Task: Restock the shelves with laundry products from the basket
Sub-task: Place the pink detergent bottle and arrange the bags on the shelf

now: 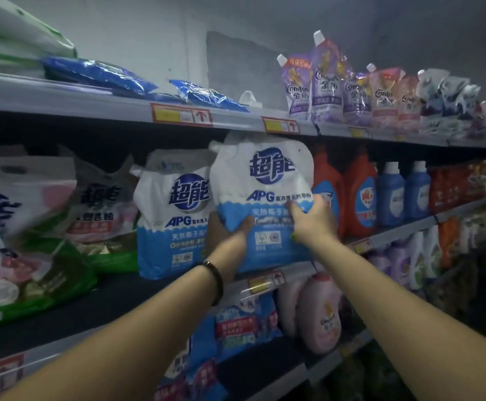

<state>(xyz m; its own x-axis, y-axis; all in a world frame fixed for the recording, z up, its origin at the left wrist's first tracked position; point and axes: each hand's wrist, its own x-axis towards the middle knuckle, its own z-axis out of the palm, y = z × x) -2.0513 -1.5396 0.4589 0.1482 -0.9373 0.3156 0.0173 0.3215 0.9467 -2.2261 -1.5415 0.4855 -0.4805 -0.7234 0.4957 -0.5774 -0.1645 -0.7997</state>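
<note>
A white and blue bag of washing powder (260,180) stands upright at the front of the middle shelf (137,293), held between both of my hands. My left hand (230,231) grips its lower left corner, with a dark bracelet on that wrist. My right hand (311,218) grips its lower right side. A matching white and blue bag (175,215) stands on the shelf just to its left, touching it. The basket is not in view.
Green and white powder bags (25,235) lean at the left of the middle shelf. Red bottles (359,195) and blue bottles (403,192) stand to the right. Purple and pink refill pouches (325,85) and flat blue packs (97,75) fill the top shelf. A pink bottle (320,314) sits below.
</note>
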